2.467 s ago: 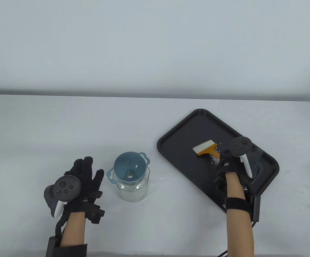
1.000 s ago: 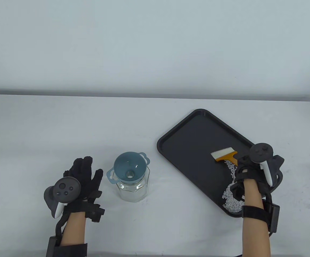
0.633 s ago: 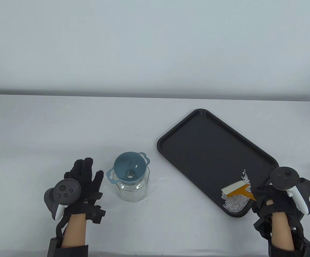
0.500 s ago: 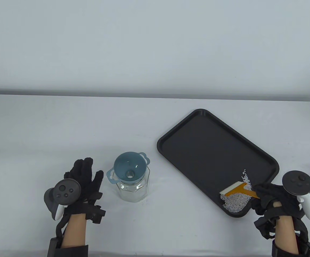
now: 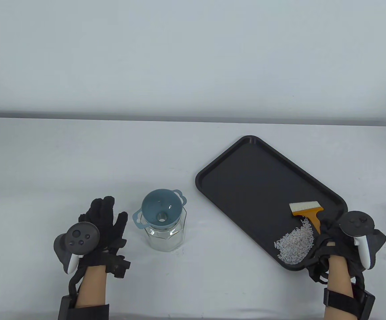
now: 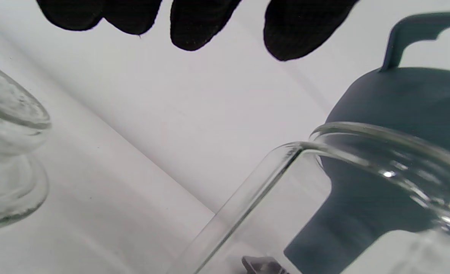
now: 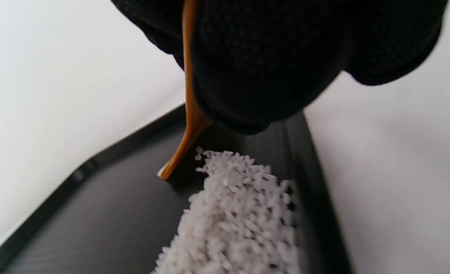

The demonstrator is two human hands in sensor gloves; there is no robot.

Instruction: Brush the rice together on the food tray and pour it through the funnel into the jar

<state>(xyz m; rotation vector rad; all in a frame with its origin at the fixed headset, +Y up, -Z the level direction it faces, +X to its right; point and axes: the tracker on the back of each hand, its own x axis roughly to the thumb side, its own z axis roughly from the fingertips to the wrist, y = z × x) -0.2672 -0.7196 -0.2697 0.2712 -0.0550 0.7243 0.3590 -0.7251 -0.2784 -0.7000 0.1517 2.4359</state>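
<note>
Brush (image 5: pixel 307 210): on the food tray (image 5: pixel 246 186), white bristles pointing away, orange handle running back toward the person.
Right hand (image 5: pixel 338 245): clenched round that handle, right behind the brush.
Rice (image 5: pixel 294 245): heaped in the tray's near corner, just beside the brush.
Funnel (image 5: pixel 161 213): seated in the jar (image 5: pixel 166 235) on the tabletop (image 5: pixel 79 166).
Left hand (image 5: pixel 103 226): fingers straight, beside the jar, holding nothing.

Black tray (image 5: pixel 233 160), white rice (image 5: pixel 294 245), orange brush (image 5: pixel 308 211), blue-grey funnel (image 5: pixel 161 213).
</note>
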